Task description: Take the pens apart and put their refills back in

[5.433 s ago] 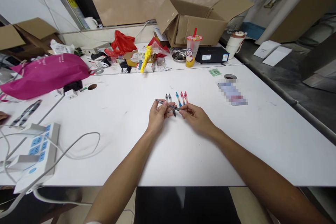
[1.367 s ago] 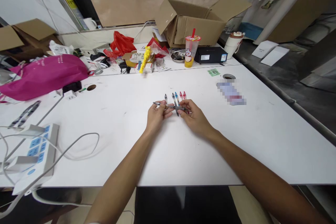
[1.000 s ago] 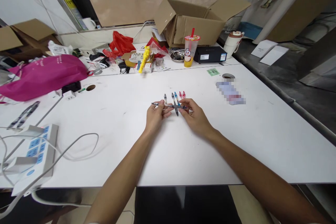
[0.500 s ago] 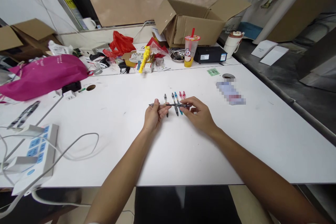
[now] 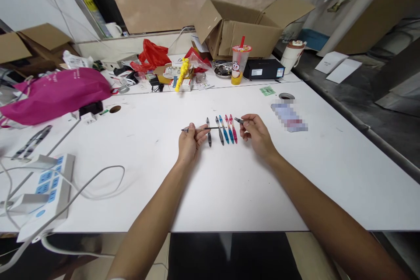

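My left hand (image 5: 190, 142) holds a clear pen barrel, from which a thin dark refill (image 5: 215, 128) sticks out to the right. Between the fingertips of my right hand (image 5: 257, 133) is a short dark grey pen part (image 5: 239, 120), apart from the barrel. Between and below the hands, several pens lie side by side on the white table (image 5: 210, 192): a black pen (image 5: 209, 135) by my left fingertips, a grey pen (image 5: 221, 133), blue pens (image 5: 225, 133) and a pink pen (image 5: 234, 134) at the right.
A power strip (image 5: 49, 188) with loose cables lies at the left, below a magenta bag (image 5: 62, 96). Toward the back stand a drink cup (image 5: 239, 68), a black box (image 5: 264, 70) and an open cardboard box (image 5: 246, 37). A tape roll (image 5: 286, 96) lies at the right.
My right hand has moved right, away from my left, with the dark grey part, which has come off the barrel. The refill is now exposed, and the pens on the right show more fully.
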`<state>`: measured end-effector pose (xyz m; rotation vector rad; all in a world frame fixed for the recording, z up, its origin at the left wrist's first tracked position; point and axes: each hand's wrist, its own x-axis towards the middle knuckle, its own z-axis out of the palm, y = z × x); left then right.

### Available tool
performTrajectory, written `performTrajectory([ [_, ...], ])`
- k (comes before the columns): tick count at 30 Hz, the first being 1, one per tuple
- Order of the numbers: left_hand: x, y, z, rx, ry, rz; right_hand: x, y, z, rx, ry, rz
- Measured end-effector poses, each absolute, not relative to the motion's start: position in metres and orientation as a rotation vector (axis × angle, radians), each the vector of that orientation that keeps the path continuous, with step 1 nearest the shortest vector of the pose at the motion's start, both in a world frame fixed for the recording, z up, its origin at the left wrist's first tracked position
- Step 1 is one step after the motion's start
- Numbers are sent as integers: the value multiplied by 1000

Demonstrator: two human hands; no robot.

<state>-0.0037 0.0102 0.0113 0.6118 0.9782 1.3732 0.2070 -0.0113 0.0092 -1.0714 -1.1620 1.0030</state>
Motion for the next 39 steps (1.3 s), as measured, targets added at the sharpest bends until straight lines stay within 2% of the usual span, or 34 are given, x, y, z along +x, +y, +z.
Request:
performTrajectory([
  [3, -2, 9, 9, 690, 976, 1355, 200, -14, 2, -1131, -1248, 1093],
  [7, 0, 6, 8, 767, 972, 1357, 190, -19, 0, -1244, -1385, 987],
  [17, 1, 4, 7, 840, 975, 1347, 190, -18, -3, -1331, -1325, 910],
  [26, -12, 10, 16, 746, 1083, 1497, 200, -14, 4, -1332, -1307, 847],
  [39, 0, 4, 10, 833, 1011, 1346, 197, -16, 4, -1321, -1331, 889],
])
